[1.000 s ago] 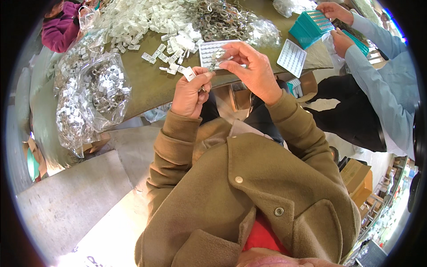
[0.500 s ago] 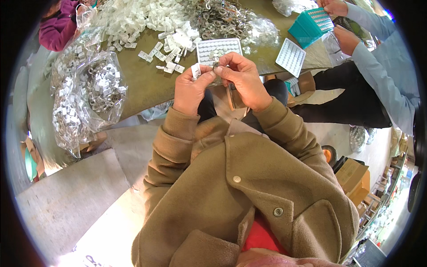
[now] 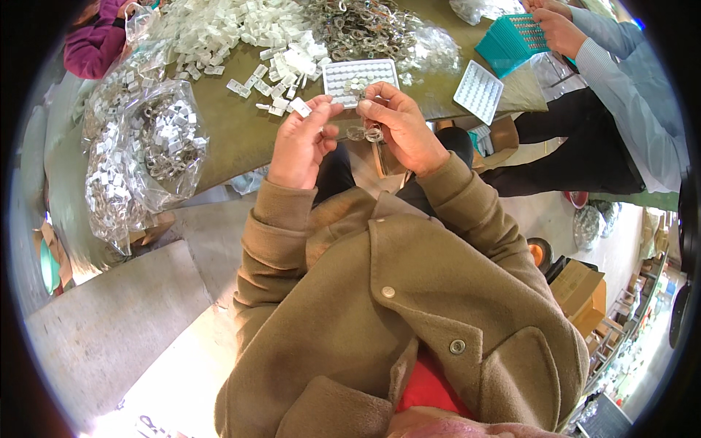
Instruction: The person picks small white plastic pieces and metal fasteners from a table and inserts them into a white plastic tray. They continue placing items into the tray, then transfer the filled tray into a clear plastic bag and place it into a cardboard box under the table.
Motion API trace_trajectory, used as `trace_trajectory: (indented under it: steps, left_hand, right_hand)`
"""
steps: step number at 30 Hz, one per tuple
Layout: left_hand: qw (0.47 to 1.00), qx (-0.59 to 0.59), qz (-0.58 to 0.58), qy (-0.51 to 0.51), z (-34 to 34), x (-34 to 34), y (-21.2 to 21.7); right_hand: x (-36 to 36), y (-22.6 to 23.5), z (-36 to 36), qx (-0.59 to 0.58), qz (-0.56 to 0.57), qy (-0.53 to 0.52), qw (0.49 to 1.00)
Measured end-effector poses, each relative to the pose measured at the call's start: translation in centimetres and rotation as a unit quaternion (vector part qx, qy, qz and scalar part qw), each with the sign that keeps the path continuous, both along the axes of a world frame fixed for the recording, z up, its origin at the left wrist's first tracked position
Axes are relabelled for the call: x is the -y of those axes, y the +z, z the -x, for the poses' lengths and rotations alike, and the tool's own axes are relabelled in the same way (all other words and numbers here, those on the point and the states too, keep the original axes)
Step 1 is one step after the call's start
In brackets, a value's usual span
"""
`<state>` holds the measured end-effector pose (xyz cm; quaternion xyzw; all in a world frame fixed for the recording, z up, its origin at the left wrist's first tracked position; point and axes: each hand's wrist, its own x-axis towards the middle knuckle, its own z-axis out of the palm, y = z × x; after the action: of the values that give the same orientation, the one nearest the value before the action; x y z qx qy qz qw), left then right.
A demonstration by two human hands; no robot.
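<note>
Near the table's front edge, my left hand (image 3: 301, 146) pinches a small white plastic tag (image 3: 300, 108) between thumb and fingertips. My right hand (image 3: 401, 131) is closed on a metal key ring (image 3: 373, 134), whose loops hang below the fingers. A small dark metal part of it shows at the thumb tip. Just beyond both hands lies a white tray (image 3: 330, 85) with rows of small hollows and some loose round whitish pieces on it. Loose white tags (image 3: 259, 77) lie beyond my left hand, in front of a big heap of them.
Tangled metal key rings (image 3: 365, 29) are heaped at the back. A clear bag (image 3: 171, 135) of tags and rings hangs over the left edge. At right lie a second white tray (image 3: 478, 93) and teal trays (image 3: 504, 47) that a co-worker handles. A purple sleeve (image 3: 91, 51) is far left.
My hands have drawn apart; the left moved slightly left with the white tag, now tilted. The key ring's loops now show under my right hand. The co-worker's hands shifted over the teal trays.
</note>
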<state>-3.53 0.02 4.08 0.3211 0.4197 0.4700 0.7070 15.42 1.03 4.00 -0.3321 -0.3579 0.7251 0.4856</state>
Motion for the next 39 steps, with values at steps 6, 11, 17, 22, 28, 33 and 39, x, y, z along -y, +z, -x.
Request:
trace_trajectory:
  steps: [6,11,17,22,28,33,39]
  left_hand:
    - [0.995,0.099,0.005,0.002,0.1,-0.1,-0.4]
    - [0.994,0.076,-0.070,0.041,-1.8,0.3,-1.5]
    - [0.991,-0.003,-0.126,0.047,-3.2,0.9,-1.1]
    - [0.991,0.006,-0.124,0.050,-2.3,1.0,-1.0]
    - [0.986,0.004,-0.149,0.074,-1.8,0.9,-1.5]
    - [0.981,-0.037,-0.157,0.107,-2.2,1.2,-1.7]
    - [0.981,-0.024,-0.165,0.101,-2.4,1.2,-1.7]
  right_hand:
    - [0.6,0.7,0.6,-0.008,-0.022,-0.006,1.000]
    - [1.7,1.8,1.1,-0.040,-0.014,0.005,0.999]
    - [2.1,1.4,1.3,-0.054,0.088,-0.009,0.995]
    - [1.9,1.2,0.7,-0.049,0.082,-0.019,0.995]
    - [2.1,1.3,1.0,0.003,0.030,-0.039,0.999]
    - [2.1,1.4,1.1,0.046,-0.007,-0.051,0.998]
    - [1.6,1.7,0.9,0.103,-0.027,-0.038,0.994]
